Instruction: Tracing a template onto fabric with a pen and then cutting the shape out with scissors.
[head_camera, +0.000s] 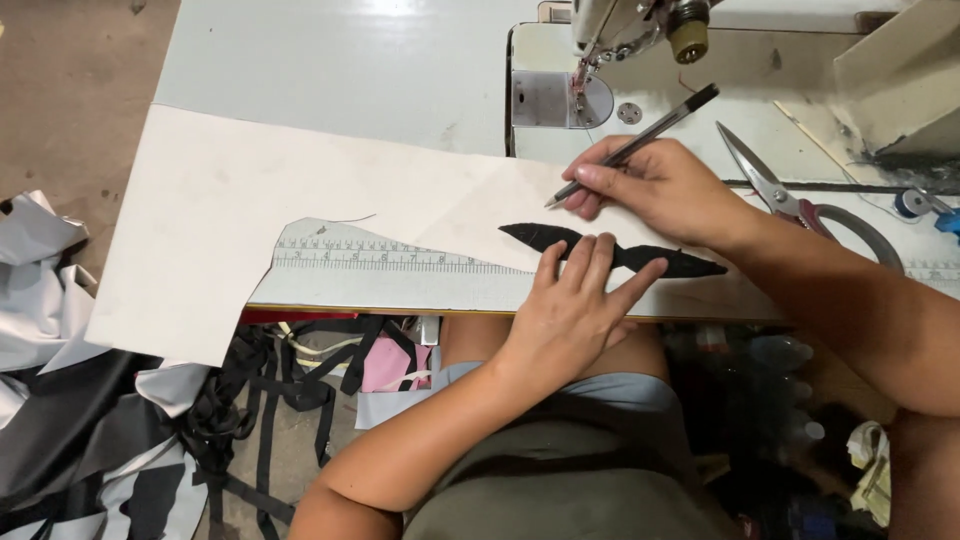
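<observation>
Right hand (655, 185) is closed in a writing grip on a black pen (634, 145), tip down on the cream paper sheet (300, 200) just above the black pattern piece (650, 260). Left hand (575, 300) lies flat and open, fingers spread, pressing the middle of that narrow black piece against the sheet; it grasps nothing.

The pattern piece lies on the sheet near the front edge of the sewing table (350, 70), its pointed ends reaching out either side of the left hand.

Risks noted:
- Only the centre of the piece is held. Either free end could lift or pivot under pen pressure, giving a false outline.
- The sheet overhangs the table at the left and is unweighted there; a nudge could slide sheet and piece together.
- The pen tip works close to the left fingertips, so a slip would mark skin or push the piece.
- Scissors (790, 195) lie near the right forearm, and a sweep of that arm could knock them.
</observation>
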